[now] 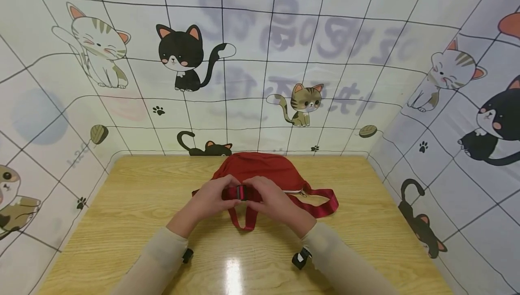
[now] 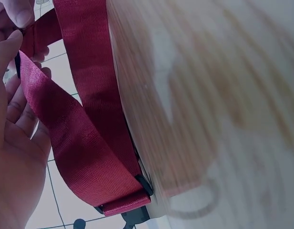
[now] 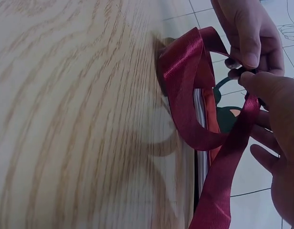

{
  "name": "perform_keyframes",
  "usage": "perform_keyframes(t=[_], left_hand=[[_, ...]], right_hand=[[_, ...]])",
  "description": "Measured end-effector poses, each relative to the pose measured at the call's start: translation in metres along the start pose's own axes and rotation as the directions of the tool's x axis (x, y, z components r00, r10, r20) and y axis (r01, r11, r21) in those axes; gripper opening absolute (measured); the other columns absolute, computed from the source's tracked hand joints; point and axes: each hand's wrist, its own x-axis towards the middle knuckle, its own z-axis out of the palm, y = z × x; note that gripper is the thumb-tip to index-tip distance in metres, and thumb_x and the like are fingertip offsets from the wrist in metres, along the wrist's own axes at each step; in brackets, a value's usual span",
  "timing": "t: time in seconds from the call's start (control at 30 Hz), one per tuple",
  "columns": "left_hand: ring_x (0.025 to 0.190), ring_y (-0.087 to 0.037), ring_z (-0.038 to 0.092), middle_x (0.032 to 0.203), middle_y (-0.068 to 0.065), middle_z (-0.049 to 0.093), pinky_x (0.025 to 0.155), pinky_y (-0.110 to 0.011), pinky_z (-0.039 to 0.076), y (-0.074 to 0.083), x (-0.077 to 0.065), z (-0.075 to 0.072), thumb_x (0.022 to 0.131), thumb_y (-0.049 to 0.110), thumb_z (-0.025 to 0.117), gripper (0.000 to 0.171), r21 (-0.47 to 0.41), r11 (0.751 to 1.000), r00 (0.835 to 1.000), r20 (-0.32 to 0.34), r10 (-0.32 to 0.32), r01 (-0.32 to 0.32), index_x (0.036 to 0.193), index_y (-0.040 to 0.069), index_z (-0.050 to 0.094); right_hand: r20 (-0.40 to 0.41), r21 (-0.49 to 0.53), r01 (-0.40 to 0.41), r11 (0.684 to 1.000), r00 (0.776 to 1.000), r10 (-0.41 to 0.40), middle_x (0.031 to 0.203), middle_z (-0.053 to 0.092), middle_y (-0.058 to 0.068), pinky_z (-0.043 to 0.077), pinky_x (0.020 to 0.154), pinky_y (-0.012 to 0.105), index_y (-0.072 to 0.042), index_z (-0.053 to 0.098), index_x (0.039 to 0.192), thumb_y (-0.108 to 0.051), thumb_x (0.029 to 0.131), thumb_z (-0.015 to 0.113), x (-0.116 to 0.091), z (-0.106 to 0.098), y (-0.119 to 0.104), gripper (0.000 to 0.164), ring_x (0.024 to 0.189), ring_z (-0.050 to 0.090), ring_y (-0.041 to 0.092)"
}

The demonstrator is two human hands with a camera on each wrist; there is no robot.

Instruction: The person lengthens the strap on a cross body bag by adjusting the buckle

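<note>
Pinches a strap (image 1: 229, 193) with both hands, one on either side of a black buckle (image 1: 240, 192), in front of a red bag (image 1: 264, 168). Curls the left hand (image 1: 209, 199) partway closed, thumb to the near side and fingers over the top, gripping the webbing close by the buckle. Curls the right hand (image 1: 270, 199) in much the same way, mirrored, thumb below and fingers arched above. Brings both thumbs near each other, with the buckle showing in the narrow gap between. In the left wrist view, bends the lower fingers of the left hand only loosely, with the thumb up at the buckle. In the right wrist view, likewise leaves the lower fingers of the right hand slack and apart from the webbing, pinching mainly at the thumb. Hides the exact contact of the fingertips on the buckle; cannot tell how much of it lies under them. Lets a loop (image 1: 245, 228) of webbing hang below the hands, with another loop (image 1: 332, 202) out to the right. Keeps the bag on the wooden table (image 1: 134, 209), toward the far edge, close to a wall (image 1: 252, 74) printed with cats, with the zip (image 1: 303, 193) showing at the lower right of the bag.
</note>
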Motion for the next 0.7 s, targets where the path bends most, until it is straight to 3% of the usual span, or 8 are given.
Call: perform_keyframes(t=[0.37,0.57,0.7], left_hand=[[0.097,-0.009,0.067,0.105,0.014,0.072,0.087,-0.036,0.057,-0.001,0.000,0.002,0.096,0.032,0.089,0.038,-0.055,0.998,0.999,0.031,0.021,-0.019,0.126,0.027,0.066],[0.094,-0.013,0.064,0.101,0.014,0.070,0.085,-0.037,0.055,-0.012,-0.005,-0.002,0.106,0.026,0.078,0.014,-0.042,0.999,0.999,0.027,0.026,-0.025,0.117,0.027,0.069],[0.089,-0.014,0.062,0.096,0.011,0.069,0.082,-0.035,0.053,-0.015,-0.008,-0.005,0.110,0.022,0.072,0.002,-0.045,0.999,1.000,0.014,0.027,-0.026,0.112,0.022,0.072]], right_hand=[[-0.005,0.014,0.007,1.000,1.000,-0.007,0.128,0.068,-0.006,0.054,0.104,0.037,-0.017,0.066,0.139,-0.025,0.097,0.089,0.001,-0.002,-0.001,0.048,0.119,0.060,0.013],[-0.040,0.075,0.002,0.997,0.999,0.001,0.128,0.066,-0.004,0.057,0.096,0.040,-0.015,0.066,0.136,-0.016,0.095,0.090,-0.001,-0.003,0.003,0.048,0.115,0.061,0.021],[-0.045,0.088,-0.014,0.996,0.999,0.018,0.129,0.065,-0.006,0.060,0.093,0.038,-0.016,0.064,0.137,-0.016,0.096,0.090,-0.003,-0.004,0.004,0.049,0.115,0.060,0.018]])
